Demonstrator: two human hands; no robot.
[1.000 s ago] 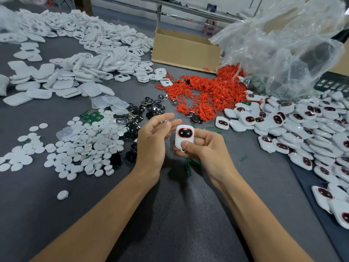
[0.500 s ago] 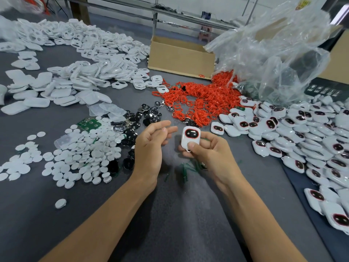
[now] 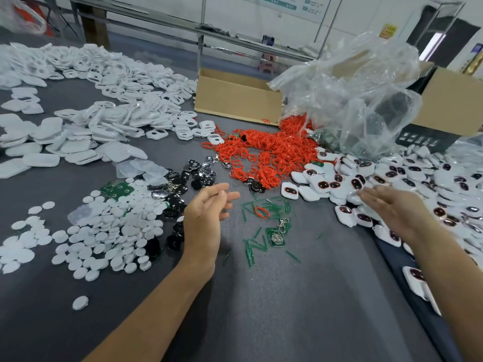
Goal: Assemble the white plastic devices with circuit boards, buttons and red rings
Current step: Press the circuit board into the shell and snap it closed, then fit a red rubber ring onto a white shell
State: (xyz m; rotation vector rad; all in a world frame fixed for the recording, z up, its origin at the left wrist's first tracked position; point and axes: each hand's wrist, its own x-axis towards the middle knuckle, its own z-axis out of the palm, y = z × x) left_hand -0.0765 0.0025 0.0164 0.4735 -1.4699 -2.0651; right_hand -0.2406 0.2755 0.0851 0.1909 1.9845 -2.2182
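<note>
Left hand (image 3: 206, 212): fingers (image 3: 227, 197) loosely extended, released, holding nothing, above the grey surface (image 3: 287, 309).
Right hand (image 3: 394, 207): fingers (image 3: 371, 194) straight and flat, holding nothing, blurred, over the near edge of the assembled white devices (image 3: 392, 176) heaped at right.
Between the hands, on the surface: one loose red ring (image 3: 262, 212), one green circuit board (image 3: 275, 236), a metal clasp (image 3: 283, 222), green slivers (image 3: 253, 246).
Beyond these: pile of red rings (image 3: 264, 155).
Left: round white buttons (image 3: 109, 231), black discs (image 3: 180, 184) beside them; white shells (image 3: 104, 121) far left.
Containers: open cardboard box (image 3: 237, 100), far centre, interior hidden; crumpled clear plastic bag (image 3: 360, 100) to its right, contents cannot be told; second cardboard box (image 3: 449, 100), far right, behind the bag.
</note>
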